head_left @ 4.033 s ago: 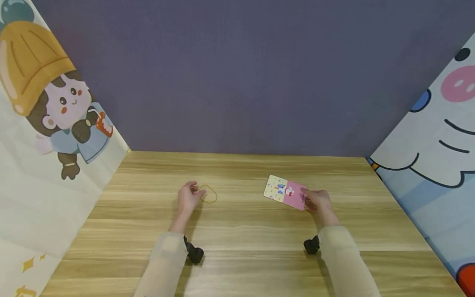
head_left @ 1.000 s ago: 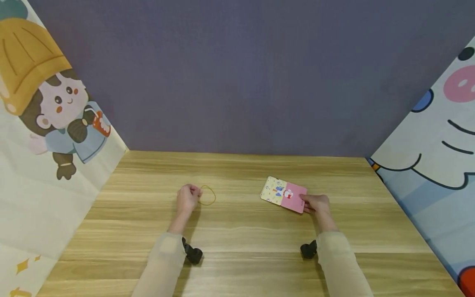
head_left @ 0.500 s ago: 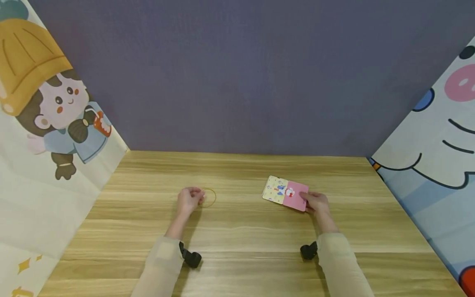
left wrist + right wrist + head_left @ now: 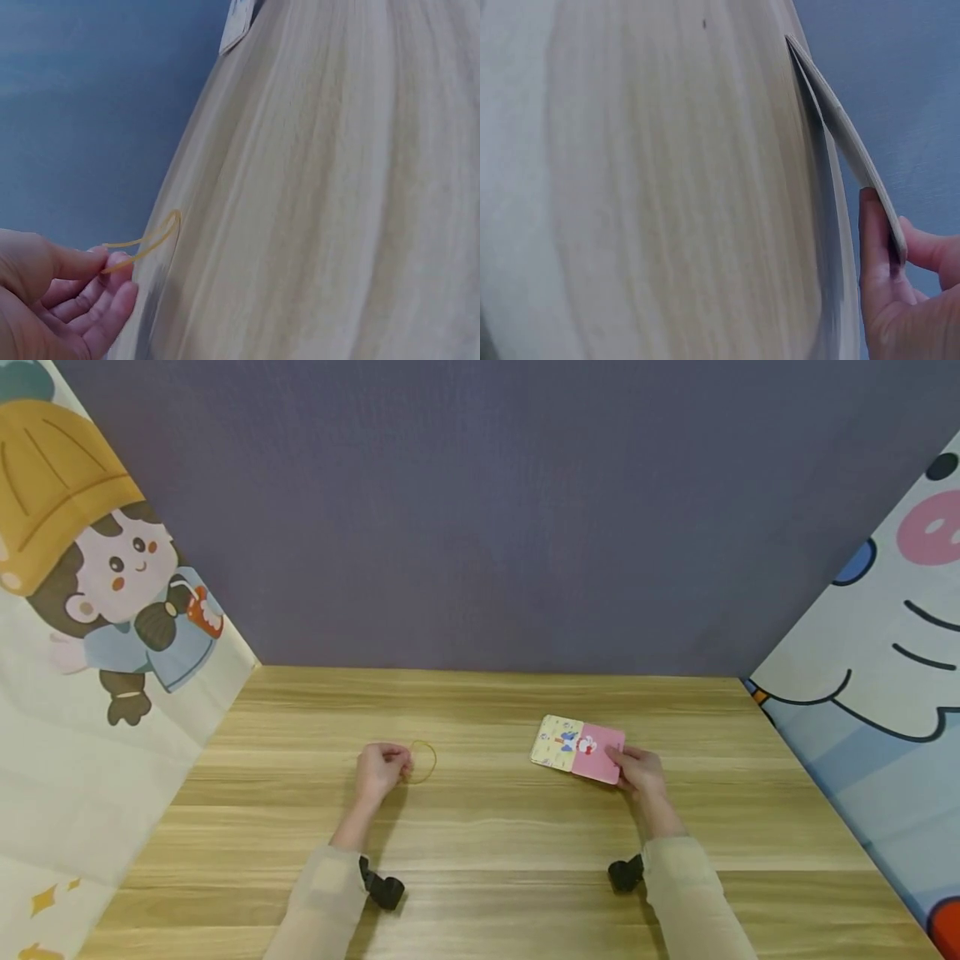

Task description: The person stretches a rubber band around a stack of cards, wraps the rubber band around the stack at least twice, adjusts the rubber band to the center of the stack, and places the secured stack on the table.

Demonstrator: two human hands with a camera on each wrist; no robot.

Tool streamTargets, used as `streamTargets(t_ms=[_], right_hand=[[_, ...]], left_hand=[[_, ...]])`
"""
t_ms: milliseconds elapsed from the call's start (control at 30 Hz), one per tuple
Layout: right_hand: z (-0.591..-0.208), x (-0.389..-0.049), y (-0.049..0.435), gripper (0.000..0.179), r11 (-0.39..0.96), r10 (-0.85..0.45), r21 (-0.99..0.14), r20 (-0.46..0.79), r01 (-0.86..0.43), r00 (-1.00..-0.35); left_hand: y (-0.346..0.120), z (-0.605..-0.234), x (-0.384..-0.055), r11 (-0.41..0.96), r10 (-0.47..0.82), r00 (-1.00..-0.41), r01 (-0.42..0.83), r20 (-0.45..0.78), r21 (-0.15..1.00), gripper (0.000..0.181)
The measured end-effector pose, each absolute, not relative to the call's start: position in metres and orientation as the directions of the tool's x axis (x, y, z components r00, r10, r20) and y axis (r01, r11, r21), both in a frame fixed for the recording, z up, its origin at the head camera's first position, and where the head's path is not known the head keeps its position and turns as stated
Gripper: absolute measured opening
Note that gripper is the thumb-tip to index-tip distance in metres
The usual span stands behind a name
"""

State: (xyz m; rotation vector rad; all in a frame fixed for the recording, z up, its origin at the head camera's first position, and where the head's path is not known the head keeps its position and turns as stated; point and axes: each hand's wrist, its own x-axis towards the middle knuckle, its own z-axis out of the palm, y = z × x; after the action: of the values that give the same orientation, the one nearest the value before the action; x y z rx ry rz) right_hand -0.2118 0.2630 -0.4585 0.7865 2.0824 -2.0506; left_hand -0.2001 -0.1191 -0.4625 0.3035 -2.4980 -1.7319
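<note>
On the left of the head view, my left hand pinches a thin yellow rubber band between thumb and fingertips. Its loop hangs loose to the right of the fingers, and the left wrist view shows the band slightly twisted above the wood. My right hand grips the right end of a thin pink and yellow card printed with a white rabbit figure. In the right wrist view the card is edge-on and tilted, thumb on one face and fingers beneath, its far end low at the tabletop.
The wood-grain table runs back to a dark blue-grey wall panel. Cartoon-printed sheets flank it left and right. Each wrist wears a black camera over a cream sleeve.
My left hand has come slightly nearer with the rubber band, whose loop now stands narrower than before. My right hand keeps its grip, and the card has shifted only slightly.
</note>
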Motion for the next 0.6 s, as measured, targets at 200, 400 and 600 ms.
streamTargets(t_ms=[200, 400, 600], right_hand=[[-0.457, -0.209, 0.261, 0.05, -0.039, 0.29, -0.913, -0.4, 0.406, -0.87], [-0.452, -0.203, 0.26, 0.049, -0.056, 0.27, -0.925, -0.376, 0.376, -0.886], [-0.442, -0.196, 0.255, 0.049, -0.033, 0.247, -0.934, -0.352, 0.355, -0.903]], left_hand=[[-0.115, -0.458, -0.196, 0.298, -0.215, -0.976, -0.057, 0.009, 0.953, 0.009], [-0.109, -0.45, -0.192, 0.255, -0.208, -0.978, -0.035, 0.02, 0.966, 0.01], [-0.102, -0.438, -0.189, 0.21, -0.174, -0.983, 0.015, 0.053, 0.978, 0.01]])
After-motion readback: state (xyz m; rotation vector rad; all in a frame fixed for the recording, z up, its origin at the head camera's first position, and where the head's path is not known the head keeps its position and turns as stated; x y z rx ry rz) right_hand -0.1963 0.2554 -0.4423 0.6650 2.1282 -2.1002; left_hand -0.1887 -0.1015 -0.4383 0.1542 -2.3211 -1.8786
